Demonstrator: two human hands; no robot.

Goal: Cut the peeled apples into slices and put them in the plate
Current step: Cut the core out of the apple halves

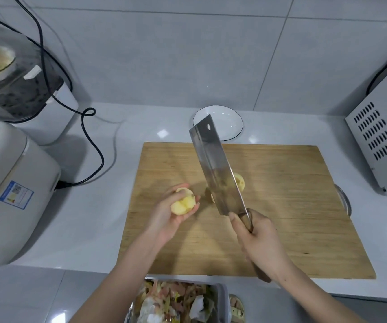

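Note:
My left hand [168, 215] cups a peeled, pale yellow apple piece [183, 201] above the left side of the wooden cutting board [281, 206]. My right hand [260, 241] grips the wooden handle of a wide steel cleaver [215, 166], whose blade is raised and tilted up to the left over the board. A second peeled apple [239, 181] lies on the board, partly hidden behind the blade. A white plate with a dark rim [231, 123] sits behind the board, holding nothing.
A white rice cooker [8, 190] and another appliance with black cables [90, 141] stand at the left. A perforated metal appliance [381, 141] stands at the right. A metal tray of peelings [178, 301] sits below the counter edge.

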